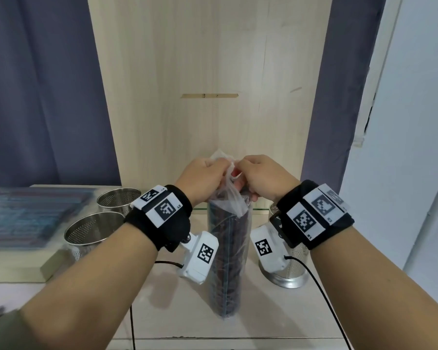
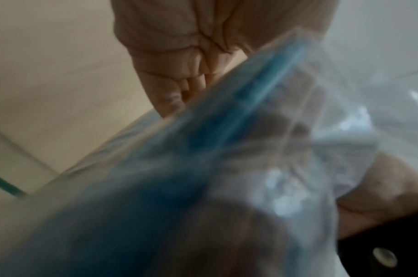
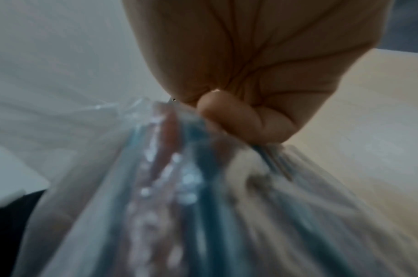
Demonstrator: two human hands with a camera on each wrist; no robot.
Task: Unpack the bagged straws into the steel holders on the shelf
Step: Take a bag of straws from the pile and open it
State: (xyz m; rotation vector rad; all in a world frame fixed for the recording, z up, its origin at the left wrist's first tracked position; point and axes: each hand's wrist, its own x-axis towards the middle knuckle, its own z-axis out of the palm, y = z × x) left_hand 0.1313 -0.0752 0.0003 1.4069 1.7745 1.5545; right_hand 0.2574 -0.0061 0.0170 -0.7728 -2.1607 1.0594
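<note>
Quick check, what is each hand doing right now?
Left hand: closed, pinching the top of the bag of straws.
Right hand: closed, pinching the same bag top from the other side.

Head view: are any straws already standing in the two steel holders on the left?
No, both left holders show bare perforated insides; the straws remain in the bag.

so the bag of straws [image 1: 228, 261] stands upright mid-shelf [image 1: 162, 311], both hands on its top: left hand [image 1: 200, 176] left side, right hand [image 1: 262, 176] right. Two steel holders [image 1: 92, 233] sit left of it, one behind the other [image 1: 119, 199]; a third [image 1: 292, 263] right. More packs [image 1: 28, 215] lie far left.
</note>
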